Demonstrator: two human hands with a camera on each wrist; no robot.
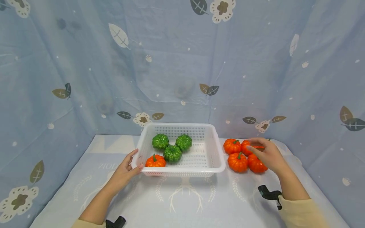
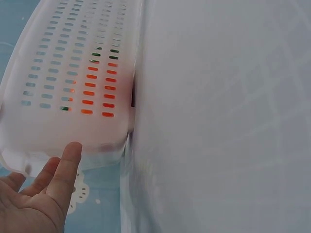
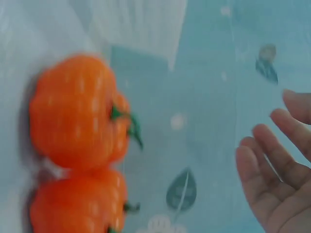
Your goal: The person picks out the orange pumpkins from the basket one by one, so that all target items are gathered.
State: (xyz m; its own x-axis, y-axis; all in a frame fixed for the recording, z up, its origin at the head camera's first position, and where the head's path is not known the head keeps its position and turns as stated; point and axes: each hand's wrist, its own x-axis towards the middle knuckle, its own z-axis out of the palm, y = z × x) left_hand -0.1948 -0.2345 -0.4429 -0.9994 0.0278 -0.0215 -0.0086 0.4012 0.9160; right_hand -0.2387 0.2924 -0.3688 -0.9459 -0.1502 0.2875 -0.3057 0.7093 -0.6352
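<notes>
A white perforated plastic basket [image 1: 185,171] stands on the table. Inside lie three small green pumpkins [image 1: 172,154] and one small orange pumpkin [image 1: 155,161] at the front left. My left hand [image 1: 127,169] touches the basket's front left corner, its fingers fairly straight along the rim and side; orange shows through the slots in the left wrist view. Right of the basket, several orange pumpkins [image 1: 238,162] with green stems sit close together. Above them is my right hand [image 1: 269,155], partly hiding those at the back. Its fingers are loosely bent with nothing between them.
A pale patterned cloth [image 1: 185,205] covers the table. Behind and at both sides hangs a blue curtain [image 1: 176,63] with leaves and flowers, close to the basket's back edge.
</notes>
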